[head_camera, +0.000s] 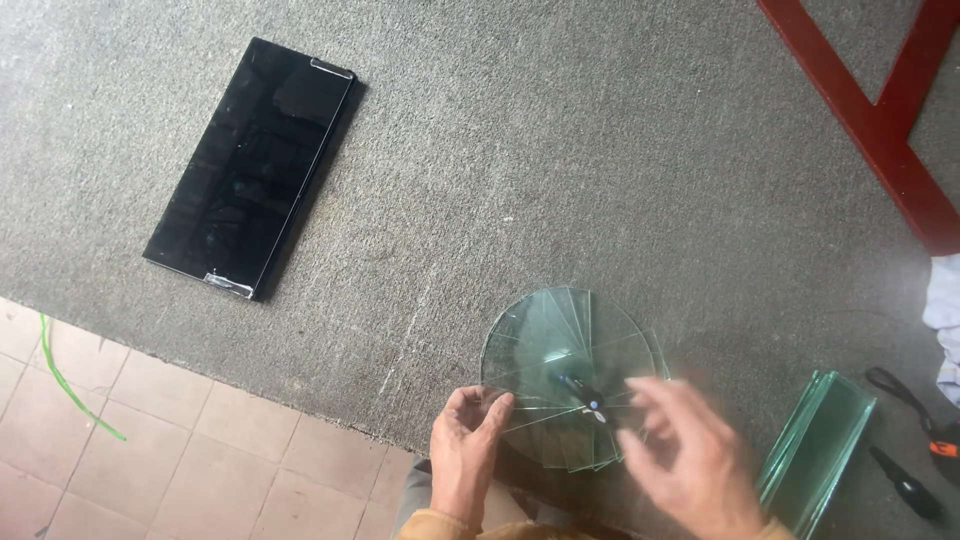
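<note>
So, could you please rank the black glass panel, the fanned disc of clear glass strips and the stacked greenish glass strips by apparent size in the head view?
1. Black rectangular glass panel
2. Fanned disc of clear glass strips, close behind
3. Stack of greenish glass strips, partly cut off

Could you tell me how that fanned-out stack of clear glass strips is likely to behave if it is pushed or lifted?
The fanned glass strips look stiff and probably fragile, being thin clear glass. They seem pinned by a dark pivot near the left hand, so a push would likely swing them. The grey felt-like table should limit sliding; bare edges may be sharp.
</note>
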